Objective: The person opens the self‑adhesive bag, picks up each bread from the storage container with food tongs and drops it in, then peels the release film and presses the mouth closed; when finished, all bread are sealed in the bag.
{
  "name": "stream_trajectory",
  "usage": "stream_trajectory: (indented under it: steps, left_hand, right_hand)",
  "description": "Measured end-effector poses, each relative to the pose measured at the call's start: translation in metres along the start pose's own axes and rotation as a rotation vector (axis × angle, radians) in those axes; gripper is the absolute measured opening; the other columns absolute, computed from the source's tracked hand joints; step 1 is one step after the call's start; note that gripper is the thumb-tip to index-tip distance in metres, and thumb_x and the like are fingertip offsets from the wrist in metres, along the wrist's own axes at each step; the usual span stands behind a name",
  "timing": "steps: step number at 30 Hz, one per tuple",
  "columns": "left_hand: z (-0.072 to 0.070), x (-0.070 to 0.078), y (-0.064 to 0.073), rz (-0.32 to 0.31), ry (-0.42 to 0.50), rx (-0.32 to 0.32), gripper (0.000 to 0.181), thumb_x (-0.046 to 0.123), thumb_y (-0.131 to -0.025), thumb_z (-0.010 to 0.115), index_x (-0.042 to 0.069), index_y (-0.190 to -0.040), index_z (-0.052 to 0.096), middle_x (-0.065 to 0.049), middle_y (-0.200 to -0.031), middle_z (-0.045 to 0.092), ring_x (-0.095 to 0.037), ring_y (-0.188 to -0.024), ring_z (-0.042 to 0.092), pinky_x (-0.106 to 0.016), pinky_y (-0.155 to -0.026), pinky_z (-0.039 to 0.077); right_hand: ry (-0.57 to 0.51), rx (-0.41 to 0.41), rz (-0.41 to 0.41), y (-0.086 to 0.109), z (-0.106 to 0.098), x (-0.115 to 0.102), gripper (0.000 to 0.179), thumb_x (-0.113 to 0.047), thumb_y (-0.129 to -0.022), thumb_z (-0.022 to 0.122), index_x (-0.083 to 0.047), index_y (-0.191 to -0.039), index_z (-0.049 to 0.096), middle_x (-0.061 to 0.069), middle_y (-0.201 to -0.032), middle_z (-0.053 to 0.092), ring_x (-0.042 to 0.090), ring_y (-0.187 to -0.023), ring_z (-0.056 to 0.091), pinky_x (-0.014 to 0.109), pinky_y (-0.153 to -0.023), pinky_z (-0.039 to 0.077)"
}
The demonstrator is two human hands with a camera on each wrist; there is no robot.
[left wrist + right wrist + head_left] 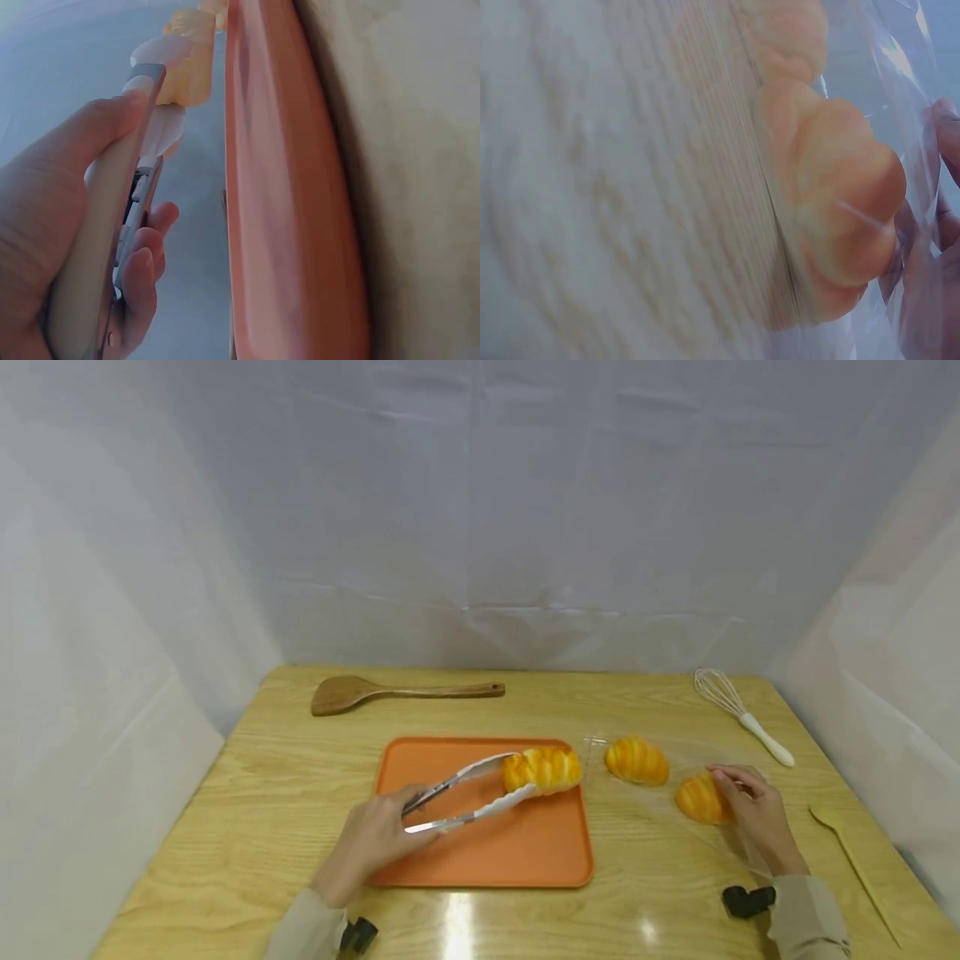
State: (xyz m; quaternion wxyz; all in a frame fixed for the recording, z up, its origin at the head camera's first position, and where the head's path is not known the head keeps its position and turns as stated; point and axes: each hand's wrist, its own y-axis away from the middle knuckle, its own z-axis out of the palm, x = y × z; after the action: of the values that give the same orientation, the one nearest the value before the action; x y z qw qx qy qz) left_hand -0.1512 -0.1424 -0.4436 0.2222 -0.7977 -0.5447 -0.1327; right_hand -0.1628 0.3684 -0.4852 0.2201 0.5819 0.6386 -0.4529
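Observation:
My left hand (378, 832) grips a pair of tongs (468, 817) with white tips, its thumb and fingers on opposite arms in the left wrist view. Between the tips is a golden bread roll (543, 770), over the right part of an orange tray (517, 860). To the right lies a clear plastic bag (678, 758) with two more bread rolls in it, a left one (637, 761) and a right one (702, 799). My right hand (759, 814) pinches the bag's film beside the right roll; the film partly covers the fingers in the right wrist view.
A wooden spatula (405, 691) lies behind the tray. At the back right is a whisk (742, 717) with a white handle, and a long yellowish spoon (855, 868) lies near the table's right edge. Pale sheeting (480, 527) surrounds the back and sides.

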Motion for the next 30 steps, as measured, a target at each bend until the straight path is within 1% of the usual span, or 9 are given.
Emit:
stream_trajectory:
  steps: [4, 8, 10, 12, 16, 19, 22, 26, 30]
  left_hand:
    - [0.0, 0.002, -0.019, 0.092, -0.031, 0.05, 0.054, 0.04, -0.071, 0.085, 0.009, -0.112, 0.069, -0.001, -0.073, 0.066, -0.005, -0.053, 0.041, -0.02, -0.047, 0.036]
    - [0.001, 0.004, -0.044, 0.227, -0.077, 0.081, 0.052, 0.041, -0.072, 0.084, 0.009, -0.11, 0.07, -0.004, -0.081, 0.072, -0.005, -0.053, 0.048, -0.019, -0.05, 0.042]
    - [0.003, 0.004, -0.055, 0.279, -0.096, 0.073, 0.051, 0.04, -0.073, 0.084, 0.009, -0.111, 0.07, -0.005, -0.084, 0.073, -0.006, -0.054, 0.052, -0.02, -0.051, 0.044]
    - [0.005, 0.004, -0.065, 0.308, -0.117, 0.046, 0.054, 0.041, -0.074, 0.084, 0.01, -0.116, 0.069, -0.005, -0.086, 0.074, -0.006, -0.055, 0.054, -0.021, -0.053, 0.046]
    - [0.012, 0.003, -0.081, 0.35, -0.131, -0.021, 0.06, 0.043, -0.076, 0.081, 0.011, -0.125, 0.065, -0.005, -0.091, 0.074, -0.005, -0.052, 0.049, -0.02, -0.05, 0.042]
    - [0.019, 0.002, -0.09, 0.414, -0.129, -0.022, 0.061, 0.042, -0.076, 0.081, 0.01, -0.125, 0.064, -0.004, -0.09, 0.074, -0.003, -0.052, 0.043, -0.018, -0.049, 0.039]
    - [0.025, 0.001, -0.096, 0.471, -0.094, -0.005, 0.06, 0.039, -0.075, 0.083, 0.008, -0.123, 0.065, -0.004, -0.09, 0.073, -0.003, -0.054, 0.04, -0.018, -0.051, 0.039]
    - [0.033, 0.003, -0.102, 0.5, -0.039, -0.013, 0.058, 0.039, -0.073, 0.084, 0.01, -0.12, 0.067, -0.002, -0.096, 0.074, -0.004, -0.064, 0.049, -0.021, -0.061, 0.046]
    - [0.04, 0.008, -0.102, 0.512, 0.013, -0.068, 0.056, 0.039, -0.074, 0.084, 0.011, -0.119, 0.067, 0.0, -0.088, 0.071, -0.002, -0.063, 0.045, -0.019, -0.06, 0.043]
  right_hand:
    - [0.001, 0.003, 0.017, 0.0, -0.001, -0.001, 0.031, -0.016, -0.102, 0.052, 0.004, -0.122, 0.063, -0.033, -0.107, 0.055, -0.014, -0.096, 0.049, 0.003, -0.08, 0.039]
    - [-0.001, 0.013, 0.021, -0.001, -0.001, -0.001, 0.031, -0.018, -0.102, 0.052, 0.004, -0.121, 0.064, -0.033, -0.105, 0.056, -0.014, -0.096, 0.049, 0.003, -0.08, 0.039]
    - [0.005, 0.015, 0.01, -0.002, -0.001, -0.001, 0.031, -0.018, -0.102, 0.052, 0.005, -0.12, 0.064, -0.033, -0.104, 0.056, -0.014, -0.096, 0.049, 0.003, -0.08, 0.04]
    - [0.013, 0.016, -0.001, -0.003, -0.001, -0.001, 0.03, -0.017, -0.102, 0.052, 0.005, -0.119, 0.064, -0.033, -0.104, 0.056, -0.014, -0.096, 0.049, 0.002, -0.08, 0.04]
    - [0.012, 0.013, -0.011, -0.004, 0.0, -0.002, 0.029, -0.016, -0.102, 0.052, 0.006, -0.118, 0.064, -0.033, -0.104, 0.055, -0.013, -0.097, 0.049, 0.002, -0.08, 0.039]
    - [-0.002, 0.014, -0.015, -0.005, 0.001, -0.002, 0.028, -0.014, -0.101, 0.053, 0.006, -0.117, 0.065, -0.033, -0.104, 0.055, -0.013, -0.097, 0.049, 0.002, -0.08, 0.04]
    - [-0.016, 0.012, -0.02, -0.006, 0.002, 0.0, 0.027, -0.011, -0.101, 0.053, 0.008, -0.116, 0.065, -0.033, -0.104, 0.056, -0.013, -0.097, 0.05, 0.003, -0.079, 0.04]
    - [-0.023, 0.011, -0.041, -0.008, 0.002, 0.004, 0.026, -0.009, -0.1, 0.054, 0.009, -0.115, 0.065, -0.033, -0.104, 0.057, -0.013, -0.097, 0.051, 0.002, -0.079, 0.04]
    - [-0.008, -0.013, -0.092, -0.009, -0.003, 0.005, 0.023, -0.005, -0.099, 0.054, 0.01, -0.113, 0.066, -0.031, -0.104, 0.058, -0.014, -0.096, 0.052, 0.002, -0.08, 0.041]
